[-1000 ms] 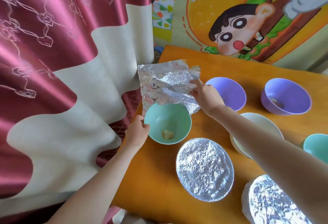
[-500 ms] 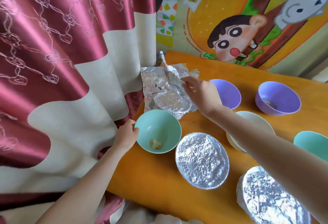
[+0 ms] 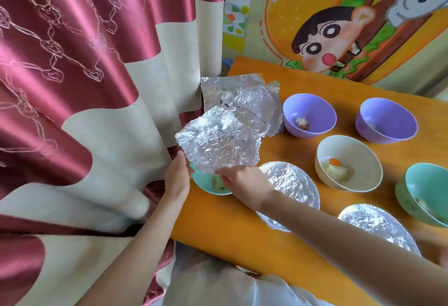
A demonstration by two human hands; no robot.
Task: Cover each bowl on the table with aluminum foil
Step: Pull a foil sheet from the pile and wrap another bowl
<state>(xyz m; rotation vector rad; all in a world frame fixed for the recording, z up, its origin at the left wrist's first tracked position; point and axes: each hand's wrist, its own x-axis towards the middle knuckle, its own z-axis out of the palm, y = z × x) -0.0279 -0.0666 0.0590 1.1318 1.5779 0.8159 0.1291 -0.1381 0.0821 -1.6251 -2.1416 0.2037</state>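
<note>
A crumpled foil sheet (image 3: pixel 218 145) hangs above a mint bowl (image 3: pixel 206 184) at the table's left edge, hiding most of the bowl. My right hand (image 3: pixel 242 182) pinches the sheet's near edge. My left hand (image 3: pixel 178 174) is at the sheet's left corner, beside the bowl's rim; whether it pinches the foil is unclear. More foil sheets (image 3: pixel 257 102) lie flat behind. Two foil-covered bowls (image 3: pixel 291 184) (image 3: pixel 373 225) sit near me. Two purple bowls (image 3: pixel 309 115) (image 3: pixel 386 120), a cream bowl (image 3: pixel 349 160) and another mint bowl (image 3: pixel 426 191) stand uncovered with food scraps.
The orange table (image 3: pixel 230 228) ends just left of the mint bowl, where a red and cream curtain (image 3: pixel 97 111) hangs against it. A cartoon mural (image 3: pixel 327 39) covers the wall behind the table.
My right hand has lifted one foil sheet off the stack and brought it toward me over the mint bowl. My left hand moved from the bowl's rim to the sheet's left corner.
</note>
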